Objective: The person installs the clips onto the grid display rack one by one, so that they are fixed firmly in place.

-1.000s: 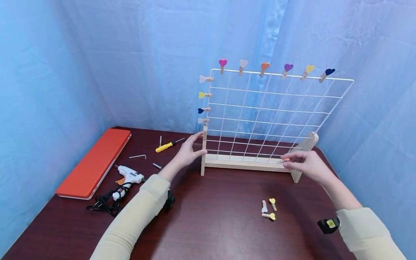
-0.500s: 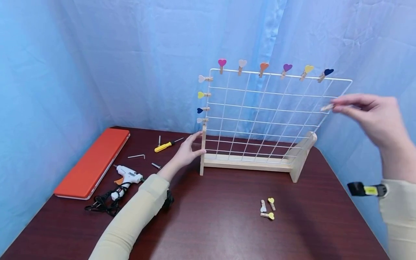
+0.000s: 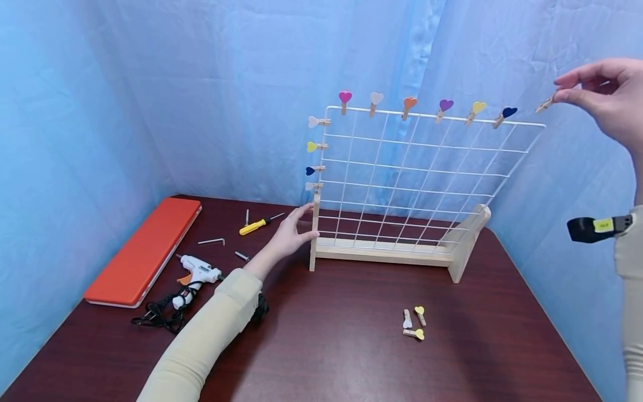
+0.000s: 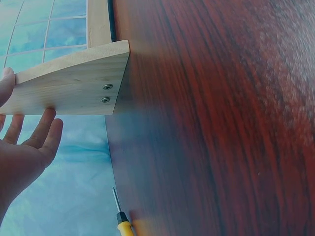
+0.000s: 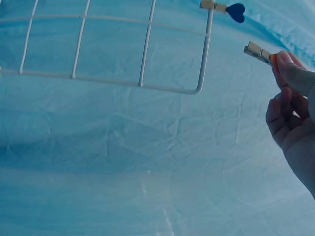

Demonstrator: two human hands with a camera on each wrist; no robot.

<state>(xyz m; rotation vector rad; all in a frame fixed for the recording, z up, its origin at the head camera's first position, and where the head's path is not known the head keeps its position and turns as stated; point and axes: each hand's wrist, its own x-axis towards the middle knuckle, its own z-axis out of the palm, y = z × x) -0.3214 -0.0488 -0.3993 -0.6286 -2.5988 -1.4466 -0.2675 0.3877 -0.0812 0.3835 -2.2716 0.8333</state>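
A white wire grid (image 3: 402, 162) stands upright in a wooden stand (image 3: 382, 254). Heart-topped clothespins line its top bar and upper left side, among them a navy one (image 3: 507, 113) closest to the top right corner. My left hand (image 3: 293, 230) grips the stand's left side panel (image 4: 74, 81), thumb on one edge and fingers on the other. Raised beside the grid's top right corner, my right hand (image 3: 610, 97) pinches a wooden clothespin (image 5: 258, 51) by its orange heart end, jaws pointing toward the grid. The heart is mostly hidden by the fingertips.
Three loose clothespins (image 3: 414, 334), two with yellow hearts and one white, lie on the dark table (image 3: 331, 346). At left are a red case (image 3: 145, 251), a glue gun (image 3: 198, 271) with its cord, a yellow screwdriver (image 3: 253, 226), a hex key (image 3: 212, 242) and bolts (image 3: 242, 256).
My right hand has lifted the orange-heart clothespin from the grid's lower right, up and rightward past its top right corner. The left hand keeps its grip on the stand.
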